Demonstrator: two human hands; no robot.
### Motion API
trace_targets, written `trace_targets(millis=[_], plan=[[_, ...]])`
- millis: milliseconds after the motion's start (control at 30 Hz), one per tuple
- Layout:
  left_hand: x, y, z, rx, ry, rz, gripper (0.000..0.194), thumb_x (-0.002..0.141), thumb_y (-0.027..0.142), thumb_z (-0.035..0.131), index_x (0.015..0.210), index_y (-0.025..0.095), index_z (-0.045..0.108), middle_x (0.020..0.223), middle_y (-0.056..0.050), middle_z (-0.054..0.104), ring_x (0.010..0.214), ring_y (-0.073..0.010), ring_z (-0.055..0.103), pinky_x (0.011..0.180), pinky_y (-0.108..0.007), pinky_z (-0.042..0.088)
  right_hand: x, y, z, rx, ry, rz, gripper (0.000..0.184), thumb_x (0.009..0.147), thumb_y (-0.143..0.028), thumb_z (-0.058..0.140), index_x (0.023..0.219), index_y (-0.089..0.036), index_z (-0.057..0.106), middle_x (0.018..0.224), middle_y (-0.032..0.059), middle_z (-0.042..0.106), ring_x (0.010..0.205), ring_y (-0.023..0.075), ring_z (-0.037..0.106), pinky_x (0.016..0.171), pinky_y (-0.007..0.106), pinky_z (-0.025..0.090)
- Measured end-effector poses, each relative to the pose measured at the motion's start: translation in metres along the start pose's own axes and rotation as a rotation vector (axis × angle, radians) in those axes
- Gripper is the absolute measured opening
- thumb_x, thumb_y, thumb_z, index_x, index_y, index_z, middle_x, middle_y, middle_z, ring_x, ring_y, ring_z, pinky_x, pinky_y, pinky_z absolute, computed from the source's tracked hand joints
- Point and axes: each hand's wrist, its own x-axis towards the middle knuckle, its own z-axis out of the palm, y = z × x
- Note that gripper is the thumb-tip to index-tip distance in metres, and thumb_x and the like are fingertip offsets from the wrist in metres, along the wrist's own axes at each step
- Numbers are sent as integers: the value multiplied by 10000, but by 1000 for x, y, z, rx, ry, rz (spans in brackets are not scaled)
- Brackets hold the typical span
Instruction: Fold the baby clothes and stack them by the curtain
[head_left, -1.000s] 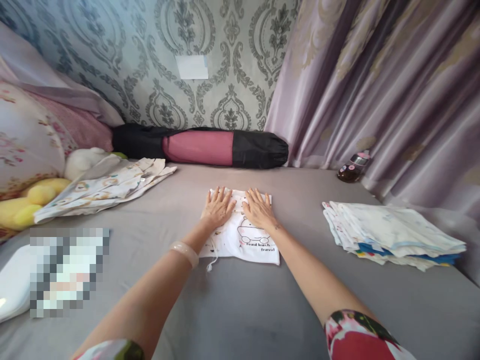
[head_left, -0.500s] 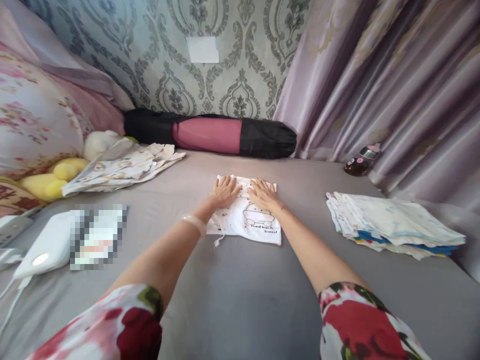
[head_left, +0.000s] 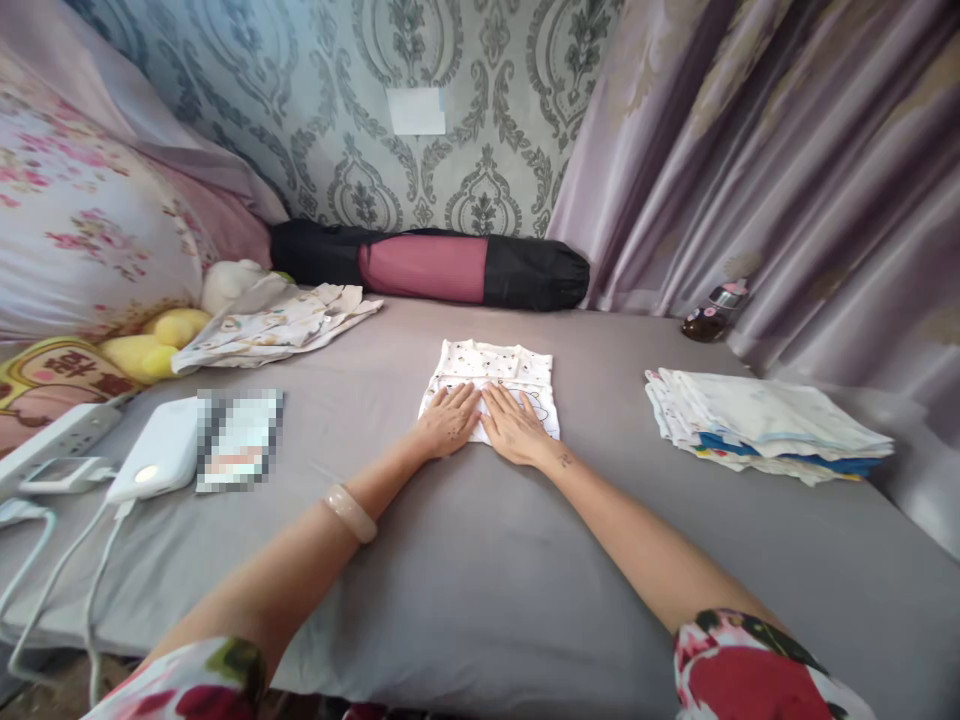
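A small white printed garment [head_left: 495,362] lies folded on the grey sheet in the middle of the head view. Dark specks dot its far part, and a line drawing shows on the near part, mostly covered by my hands. My left hand [head_left: 448,420] rests flat on its near left half, fingers stretched out. Beside it, my right hand [head_left: 516,425] is spread flat on the near right half. The two hands almost meet at the fingertips. Neither hand grips the cloth.
On the right lies a stack of folded cloths [head_left: 765,410], with a dark bottle [head_left: 709,318] behind it. A black and pink roll [head_left: 427,268] lines the wall. At left are a loose printed cloth [head_left: 270,330], a yellow plush [head_left: 142,355], a white device [head_left: 157,450] and a power strip [head_left: 67,440].
Both hands have slid toward me over the garment, from its far edge to its near part. The speckled far part is now uncovered, and the lettering and drawstring no longer show.
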Motion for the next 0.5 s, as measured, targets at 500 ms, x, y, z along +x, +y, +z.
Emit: trace_targets(millis=[500], plan=[[-37, -25, -20, -95, 197, -223, 552, 960, 452, 321, 1400, 131, 409, 1383, -189, 505, 1280, -296, 480, 1053, -437, 373, -94, -6, -17, 82, -80, -194, 539, 1010, -416, 229, 1508, -234, 324, 1603, 37, 187, 1477, 222, 137, 1207, 461, 97]])
